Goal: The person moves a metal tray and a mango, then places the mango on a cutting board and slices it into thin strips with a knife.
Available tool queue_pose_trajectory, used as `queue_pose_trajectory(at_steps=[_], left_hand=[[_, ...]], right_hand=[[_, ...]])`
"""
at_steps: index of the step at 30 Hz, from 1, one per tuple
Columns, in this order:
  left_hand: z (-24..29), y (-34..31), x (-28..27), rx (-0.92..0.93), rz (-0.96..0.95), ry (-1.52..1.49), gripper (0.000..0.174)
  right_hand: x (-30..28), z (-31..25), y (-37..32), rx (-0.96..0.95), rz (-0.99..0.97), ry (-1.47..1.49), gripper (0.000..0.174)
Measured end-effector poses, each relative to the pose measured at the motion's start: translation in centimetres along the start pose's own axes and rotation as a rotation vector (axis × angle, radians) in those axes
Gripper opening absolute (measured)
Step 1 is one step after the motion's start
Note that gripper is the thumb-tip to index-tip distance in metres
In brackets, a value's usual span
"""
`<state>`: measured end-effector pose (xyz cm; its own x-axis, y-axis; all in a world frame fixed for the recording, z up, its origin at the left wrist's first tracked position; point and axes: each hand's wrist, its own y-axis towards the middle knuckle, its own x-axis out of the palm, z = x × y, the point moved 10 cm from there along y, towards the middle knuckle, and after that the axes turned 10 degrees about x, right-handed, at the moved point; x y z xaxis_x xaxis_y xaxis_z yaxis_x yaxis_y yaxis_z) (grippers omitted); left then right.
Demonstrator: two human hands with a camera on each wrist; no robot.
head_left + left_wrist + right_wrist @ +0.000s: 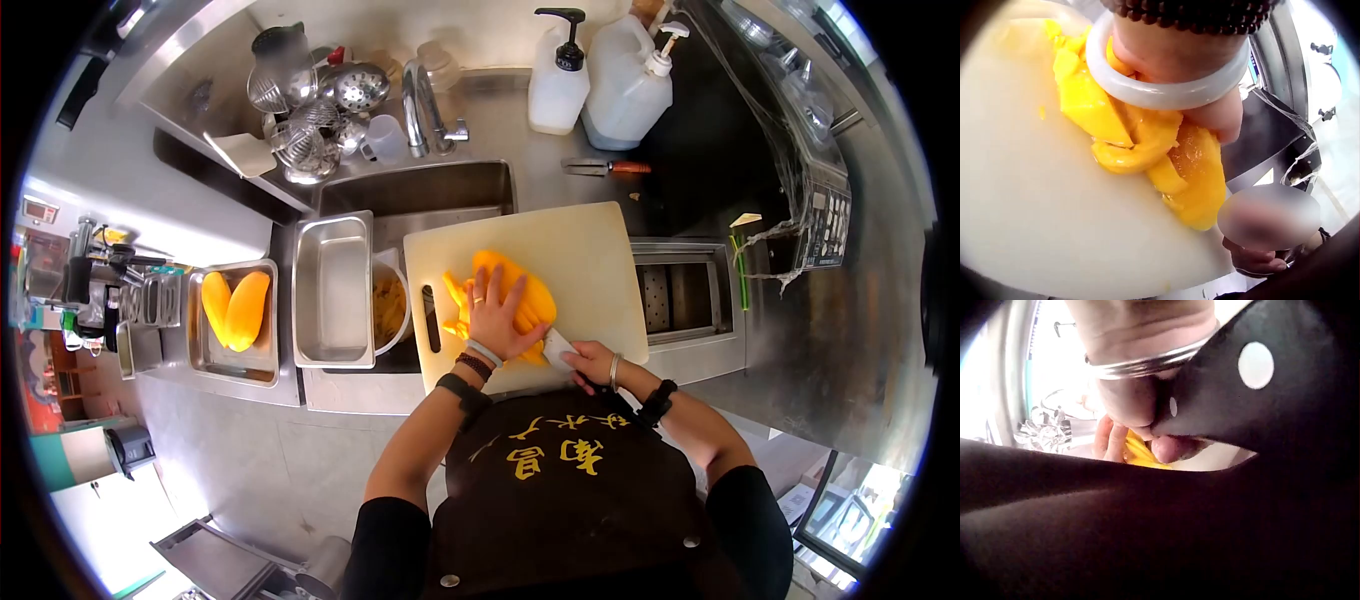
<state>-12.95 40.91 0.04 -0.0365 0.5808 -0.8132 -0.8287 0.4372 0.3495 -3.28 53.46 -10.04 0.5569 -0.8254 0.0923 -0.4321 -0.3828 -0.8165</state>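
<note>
Peeled, partly sliced mango [535, 298] lies on the pale cutting board [595, 255]. My left hand [497, 322] presses down on it, fingers straight and spread. Gripped in my right hand [592, 366] is a knife [557, 352], its wide blade right beside the mango and the left thumb. Seen from the left wrist, the mango slices [1194, 194] are cut through and fan apart under the palm. In the right wrist view the dark knife handle [1216, 387] with pale rivets runs back past the wrist, and the apron hides much of the scene.
Left of the board stand an empty steel pan [333, 345], a white bin [407, 325] holding yellow pieces, and a tray [262, 375] with two peeled mangoes [245, 312]. Behind are the sink [420, 185], faucet [415, 110], pump bottles [557, 85] and a red-handled peeler [605, 168].
</note>
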Motion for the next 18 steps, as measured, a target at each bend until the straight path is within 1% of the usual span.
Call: queue_pose_trajectory(at_steps=[2, 3, 5, 6, 8, 9, 11, 12, 13, 14, 15, 17, 18], left_hand=[[0.5, 0.6, -0.5, 0.017, 0.037, 0.006, 0.063], [0.5, 0.9, -0.3, 0.019, 0.035, 0.003, 0.063], [1.0, 1.9, -0.1, 0.075, 0.097, -0.09, 0.059], [0.9, 2.2, 0.4, 0.076, 0.095, -0.093, 0.059], [1.0, 3.1, 2.2, 0.08, -0.011, -0.133, 0.057], [1.2, 3.6, 2.3, 0.086, -0.012, -0.137, 0.057], [1.2, 4.3, 3.3, 0.041, -0.149, -0.045, 0.056], [1.5, 5.0, 3.3, 0.043, -0.153, -0.05, 0.056], [1.6, 6.0, 3.4, 0.047, -0.168, 0.024, 0.054], [1.5, 6.8, 3.5, 0.049, -0.18, 0.098, 0.052], [1.0, 7.3, 4.0, 0.049, -0.179, 0.097, 0.052], [0.2, 8.5, 4.8, 0.089, -0.143, 0.286, 0.048], [0.0, 9.2, 4.6, 0.091, -0.139, 0.285, 0.048]], right_hand=[[0.0, -0.4, 0.0, -0.015, -0.024, 0.04, 0.024], [-0.2, -0.5, -0.3, -0.013, -0.022, 0.043, 0.024], [-1.6, -0.9, -1.1, -0.015, 0.078, 0.079, 0.024], [-1.9, -1.0, -1.5, -0.013, 0.081, 0.082, 0.024], [-3.6, -0.5, -2.5, 0.039, 0.167, 0.025, 0.023], [-4.0, -0.2, -3.0, 0.04, 0.173, 0.028, 0.023], [-4.9, 0.9, -4.3, 0.046, 0.21, -0.094, 0.023], [-5.3, 1.4, -5.2, 0.056, 0.218, -0.092, 0.023], [-5.7, 1.8, -6.3, 0.06, 0.219, -0.088, 0.023], [-6.3, 2.5, -7.3, 0.103, 0.234, -0.116, 0.024], [-7.0, 3.2, -8.3, 0.144, 0.25, -0.147, 0.024], [-8.3, 4.1, -10.4, 0.175, 0.279, -0.145, 0.024], [-9.0, 4.8, -11.3, 0.206, 0.307, -0.14, 0.025]])
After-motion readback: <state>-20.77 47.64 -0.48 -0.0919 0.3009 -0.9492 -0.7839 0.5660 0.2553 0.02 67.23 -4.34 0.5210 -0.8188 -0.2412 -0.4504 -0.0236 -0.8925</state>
